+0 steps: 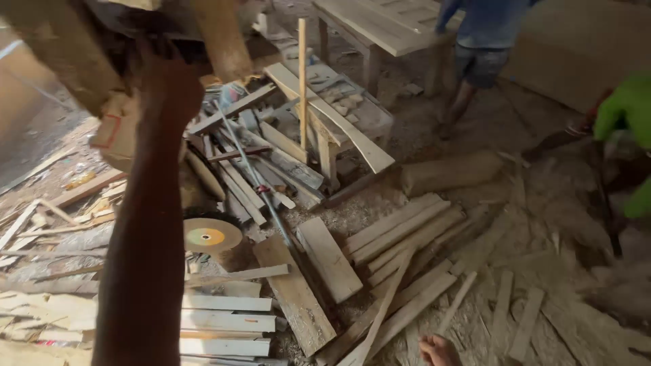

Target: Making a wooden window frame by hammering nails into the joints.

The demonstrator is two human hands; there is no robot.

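My left arm rises from the bottom left, and my left hand (173, 81) is up against a rough wooden beam (220, 41) near the top. Shadow hides the fingers, so I cannot tell whether they grip the beam. A small part of what looks like my right hand (439, 351) shows at the bottom edge, over loose planks (407, 234) on the sawdust floor; its fingers are out of view. A round cutting disc (210, 236) with a yellow centre lies on the floor just right of my left arm.
A heap of wood offcuts and a low bench (339, 115) stand at centre. A wooden table (386, 27) is behind, with a person in a blue shirt and shorts (481, 47) beside it. Another person's green sleeve (627, 108) is at the right. A sack (451, 173) lies on the floor.
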